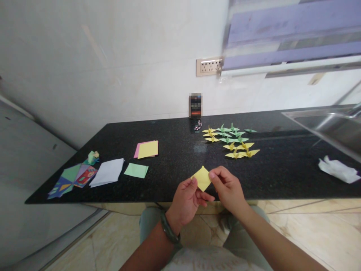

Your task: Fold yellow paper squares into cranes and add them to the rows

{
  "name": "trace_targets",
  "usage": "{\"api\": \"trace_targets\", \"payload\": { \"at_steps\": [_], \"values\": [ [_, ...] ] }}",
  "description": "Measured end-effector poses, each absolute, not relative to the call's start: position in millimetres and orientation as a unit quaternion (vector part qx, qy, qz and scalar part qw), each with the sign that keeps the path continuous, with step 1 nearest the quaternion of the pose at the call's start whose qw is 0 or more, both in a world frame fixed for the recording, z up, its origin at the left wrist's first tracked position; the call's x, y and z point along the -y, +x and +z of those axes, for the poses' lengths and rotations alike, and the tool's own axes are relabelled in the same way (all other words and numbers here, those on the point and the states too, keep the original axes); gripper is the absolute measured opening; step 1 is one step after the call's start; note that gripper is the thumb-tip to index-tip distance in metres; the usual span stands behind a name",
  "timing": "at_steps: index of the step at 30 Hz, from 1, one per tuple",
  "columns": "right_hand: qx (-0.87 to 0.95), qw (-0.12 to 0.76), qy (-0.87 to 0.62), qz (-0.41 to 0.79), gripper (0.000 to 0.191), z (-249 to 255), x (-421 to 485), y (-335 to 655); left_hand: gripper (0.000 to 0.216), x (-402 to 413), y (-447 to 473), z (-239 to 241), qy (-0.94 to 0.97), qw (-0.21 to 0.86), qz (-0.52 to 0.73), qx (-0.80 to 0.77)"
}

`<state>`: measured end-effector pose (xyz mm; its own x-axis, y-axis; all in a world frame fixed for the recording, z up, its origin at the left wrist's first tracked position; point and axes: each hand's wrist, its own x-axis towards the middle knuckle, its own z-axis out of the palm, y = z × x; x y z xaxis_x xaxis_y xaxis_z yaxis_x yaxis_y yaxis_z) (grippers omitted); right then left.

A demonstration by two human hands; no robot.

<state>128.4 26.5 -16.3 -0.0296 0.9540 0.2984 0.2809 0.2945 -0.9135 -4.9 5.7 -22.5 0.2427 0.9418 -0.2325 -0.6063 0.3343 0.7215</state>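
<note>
Head: 2 hands (184, 199) (229, 190) pinch yellow paper (202, 180); sink (342, 128) right

Small yellow paper diamond (203, 180), 1 corner up, 2 side corners in left hand (188, 199) and right hand (229, 188).

A black speckled countertop (172, 162) carries, from its left end, patterned sheets (70, 178), 1 crumpled coloured paper (92, 157), white sheets (107, 172), pale green slips (136, 170) and a yellow-and-pink paper stack (148, 149). Right of its middle sit 3 yellow cranes (210, 133), green cranes (229, 134) beside them, and 4 front yellow cranes (248, 153). Near the back wall stands 1 dark upright object (195, 105), a small beaded item (198, 125) before it; 1 crumpled white tissue (337, 170) lies far right.
</note>
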Motion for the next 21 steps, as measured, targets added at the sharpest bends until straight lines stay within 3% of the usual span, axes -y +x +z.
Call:
{"api": "trace_targets", "payload": {
  "at_steps": [3, 9, 21],
  "values": [
    [0.683, 0.500, -0.484, 0.221, 0.011, -18, -28, 131, 0.034, -5, -5, -23, 0.242, 0.748, 0.521, -0.331],
    [0.769, 0.453, -0.450, 0.037, 0.025, -26, -31, 136, 0.034, -3, -1, -21, 0.249, 0.708, 0.546, -0.372],
    [0.788, 0.450, -0.421, -0.006, 0.024, -32, -29, 137, 0.021, -1, -2, -21, 0.330, 0.675, 0.518, -0.410]
  ]
}}
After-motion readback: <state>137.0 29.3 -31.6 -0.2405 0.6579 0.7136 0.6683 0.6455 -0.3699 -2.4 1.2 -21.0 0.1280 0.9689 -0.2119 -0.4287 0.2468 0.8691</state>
